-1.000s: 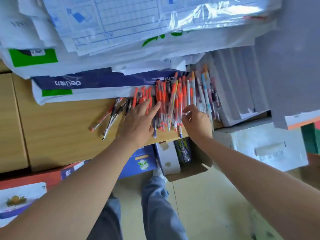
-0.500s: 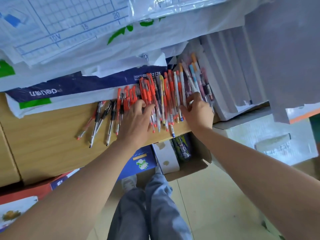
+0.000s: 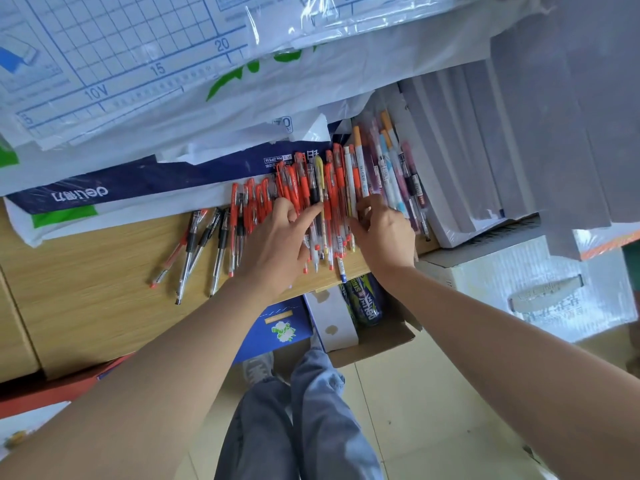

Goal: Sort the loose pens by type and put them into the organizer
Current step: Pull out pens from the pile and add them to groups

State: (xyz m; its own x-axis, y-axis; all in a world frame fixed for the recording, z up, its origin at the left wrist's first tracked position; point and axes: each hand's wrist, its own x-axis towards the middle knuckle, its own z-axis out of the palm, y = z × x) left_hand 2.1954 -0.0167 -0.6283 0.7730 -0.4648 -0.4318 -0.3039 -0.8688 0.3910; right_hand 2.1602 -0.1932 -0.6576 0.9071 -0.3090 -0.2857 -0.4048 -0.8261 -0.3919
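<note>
A dense row of red-capped gel pens (image 3: 304, 188) lies on the wooden desk (image 3: 104, 271), their tips toward me. My left hand (image 3: 277, 244) rests flat on the left part of that row, index finger stretched across the pens. My right hand (image 3: 384, 233) touches the row's right side, fingers bent over white and pastel pens (image 3: 388, 168). Further left, a few black-grip pens (image 3: 204, 244) lie loose on the wood. No organizer is in view.
A blue and white paper ream pack (image 3: 138, 188) and plastic-wrapped sheets (image 3: 138, 64) crowd the desk's back. Grey stacked boxes (image 3: 485, 150) stand at the right. Under the desk edge sit a cardboard box (image 3: 377, 344) with a can and a blue carton (image 3: 280, 323). My legs are below.
The view has tilted, so the pens sit higher in frame. Both hands slid forward over the pen row; my left index finger now reaches toward my right hand.
</note>
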